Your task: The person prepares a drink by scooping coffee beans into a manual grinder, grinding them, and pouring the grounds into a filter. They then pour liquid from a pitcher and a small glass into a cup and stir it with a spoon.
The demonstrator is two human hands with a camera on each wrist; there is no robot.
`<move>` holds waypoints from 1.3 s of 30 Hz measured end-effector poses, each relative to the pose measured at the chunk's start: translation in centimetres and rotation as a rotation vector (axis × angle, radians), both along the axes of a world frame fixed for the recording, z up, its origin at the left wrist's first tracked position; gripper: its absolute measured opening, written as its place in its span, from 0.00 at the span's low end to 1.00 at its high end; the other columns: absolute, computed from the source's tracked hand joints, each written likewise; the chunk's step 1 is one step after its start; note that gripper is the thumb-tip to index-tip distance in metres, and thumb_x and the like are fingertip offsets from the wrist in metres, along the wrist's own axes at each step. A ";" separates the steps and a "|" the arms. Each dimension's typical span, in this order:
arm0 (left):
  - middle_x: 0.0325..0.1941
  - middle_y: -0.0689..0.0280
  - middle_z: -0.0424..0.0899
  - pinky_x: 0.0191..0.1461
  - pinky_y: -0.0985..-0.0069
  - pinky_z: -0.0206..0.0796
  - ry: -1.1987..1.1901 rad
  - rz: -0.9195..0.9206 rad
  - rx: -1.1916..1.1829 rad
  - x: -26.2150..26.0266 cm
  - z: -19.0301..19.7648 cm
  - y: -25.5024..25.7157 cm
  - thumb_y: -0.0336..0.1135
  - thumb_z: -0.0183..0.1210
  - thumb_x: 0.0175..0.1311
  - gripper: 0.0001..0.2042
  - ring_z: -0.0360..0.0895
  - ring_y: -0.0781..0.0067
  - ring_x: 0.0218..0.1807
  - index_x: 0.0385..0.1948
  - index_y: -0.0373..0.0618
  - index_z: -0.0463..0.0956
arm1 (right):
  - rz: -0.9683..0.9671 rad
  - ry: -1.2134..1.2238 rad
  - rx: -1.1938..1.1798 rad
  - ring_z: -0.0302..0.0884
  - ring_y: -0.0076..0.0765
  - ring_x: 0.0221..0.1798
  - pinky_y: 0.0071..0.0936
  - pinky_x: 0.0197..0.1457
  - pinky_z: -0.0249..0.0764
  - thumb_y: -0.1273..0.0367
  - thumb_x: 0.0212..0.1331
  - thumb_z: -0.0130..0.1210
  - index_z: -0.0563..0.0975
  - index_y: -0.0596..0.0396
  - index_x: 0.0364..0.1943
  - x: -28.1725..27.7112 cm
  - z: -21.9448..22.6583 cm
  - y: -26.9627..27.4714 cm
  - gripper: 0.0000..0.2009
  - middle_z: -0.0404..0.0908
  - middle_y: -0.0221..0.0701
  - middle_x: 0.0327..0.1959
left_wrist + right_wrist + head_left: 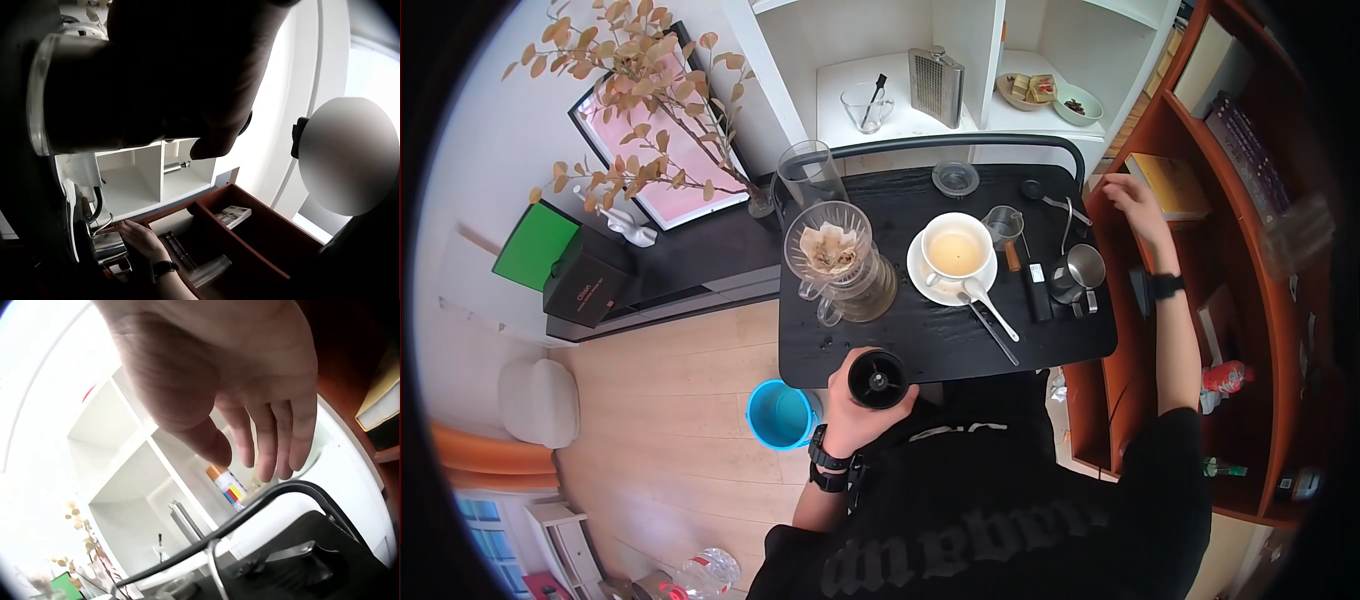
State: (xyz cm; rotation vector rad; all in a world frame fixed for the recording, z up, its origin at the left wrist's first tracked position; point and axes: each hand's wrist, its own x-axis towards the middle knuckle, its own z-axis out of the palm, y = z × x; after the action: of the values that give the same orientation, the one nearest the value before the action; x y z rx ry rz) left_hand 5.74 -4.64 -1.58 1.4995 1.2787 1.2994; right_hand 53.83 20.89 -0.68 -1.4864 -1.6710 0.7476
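Observation:
My left hand (858, 428) grips an open-topped black hand coffee grinder (878, 380) with a metal shaft in its middle, over the black table's (800, 365) front edge. In the left wrist view the grinder (81, 94) is dark, with a pale rim. My right hand (1138, 208) holds nothing, hovering by the table's right side with fingers relaxed. Nearest to it are a black scoop (1032, 188) and a metal jug (1085, 268). In the right wrist view, the fingers (267, 440) hang above the table's black rail (250, 509).
A glass dripper (795, 245) with a paper filter sits on a glass server (878, 295). A white cup (930, 240) of pale liquid stands on a saucer (920, 280) with a white spoon (998, 315). A wooden shelf (1120, 345) borders the right; a blue bucket (783, 415) stands on the floor.

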 end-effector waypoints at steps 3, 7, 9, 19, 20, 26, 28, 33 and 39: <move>0.36 0.63 0.84 0.49 0.74 0.74 0.046 -0.034 0.006 1.0 0.6 0.8 0.24 0.72 0.44 0.19 0.82 0.74 0.40 0.39 0.40 0.75 | -0.149 0.226 0.248 0.80 0.22 0.42 0.19 0.49 0.74 0.71 0.71 0.52 0.79 0.60 0.53 -1.3 3.1 -5.3 0.12 0.84 0.30 0.41; 0.44 0.61 0.76 0.55 0.68 0.68 0.163 -0.059 0.246 2.1 0.1 2.3 0.28 0.77 0.42 0.22 0.74 0.62 0.50 0.40 0.44 0.77 | -0.245 0.298 0.384 0.77 0.20 0.39 0.19 0.46 0.74 0.70 0.74 0.50 0.79 0.59 0.51 -2.2 3.9 -12.0 0.10 0.80 0.27 0.36; 0.44 0.61 0.73 0.57 0.68 0.66 0.259 -0.022 0.219 2.5 -0.1 2.7 0.29 0.78 0.42 0.22 0.69 0.62 0.52 0.40 0.44 0.76 | -0.233 0.381 0.367 0.76 0.19 0.36 0.19 0.42 0.73 0.71 0.73 0.51 0.80 0.59 0.48 -3.8 3.8 -14.7 0.09 0.79 0.27 0.32; 0.47 0.62 0.68 0.59 0.67 0.61 0.072 0.029 0.155 3.7 -3.5 5.5 0.31 0.77 0.49 0.24 0.65 0.61 0.53 0.46 0.41 0.74 | -0.132 0.520 0.233 0.74 0.18 0.32 0.17 0.39 0.72 0.77 0.71 0.48 0.79 0.60 0.46 -10.3 1.3 -17.8 0.09 0.78 0.27 0.29; 0.47 0.62 0.69 0.59 0.67 0.61 0.079 0.036 0.171 3.8 -3.7 5.7 0.31 0.77 0.48 0.24 0.66 0.61 0.54 0.46 0.41 0.74 | -0.101 0.508 0.213 0.74 0.18 0.32 0.17 0.39 0.72 0.77 0.71 0.48 0.79 0.60 0.46 -10.9 1.2 -17.8 0.08 0.78 0.27 0.29; 0.48 0.60 0.70 0.60 0.65 0.62 0.035 0.105 0.120 4.2 -4.3 6.2 0.31 0.77 0.47 0.25 0.68 0.60 0.54 0.47 0.41 0.74 | 0.100 0.570 -0.069 0.77 0.18 0.32 0.17 0.40 0.73 0.75 0.71 0.51 0.80 0.60 0.47 -14.5 0.1 -17.5 0.08 0.81 0.27 0.30; 0.50 0.59 0.71 0.61 0.63 0.62 0.079 0.108 0.127 4.1 -4.1 6.2 0.31 0.78 0.46 0.27 0.69 0.59 0.55 0.49 0.41 0.74 | 0.139 0.563 -0.104 0.77 0.18 0.33 0.17 0.40 0.73 0.75 0.71 0.51 0.80 0.60 0.46 -14.8 -0.3 -17.3 0.08 0.81 0.27 0.30; 0.55 0.55 0.72 0.63 0.61 0.62 0.240 0.142 0.242 3.8 -2.1 5.6 0.38 0.77 0.47 0.33 0.69 0.55 0.58 0.55 0.40 0.71 | 0.165 0.577 -0.145 0.77 0.18 0.33 0.18 0.40 0.74 0.75 0.71 0.50 0.80 0.59 0.46 -15.2 -0.6 -17.4 0.08 0.80 0.26 0.30; 0.56 0.52 0.72 0.61 0.63 0.62 0.151 0.337 0.512 -0.3 -1.8 1.9 0.52 0.62 0.62 0.30 0.69 0.55 0.59 0.56 0.36 0.70 | 0.151 0.590 -0.147 0.77 0.18 0.34 0.18 0.40 0.74 0.76 0.71 0.50 0.80 0.59 0.46 -14.8 0.1 -18.5 0.08 0.80 0.26 0.30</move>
State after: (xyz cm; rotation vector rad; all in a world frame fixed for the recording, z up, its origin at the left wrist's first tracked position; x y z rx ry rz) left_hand 5.41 -2.75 -3.38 1.8080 1.4062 1.8696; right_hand 39.05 2.42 -0.57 -1.0890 -1.2979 1.2718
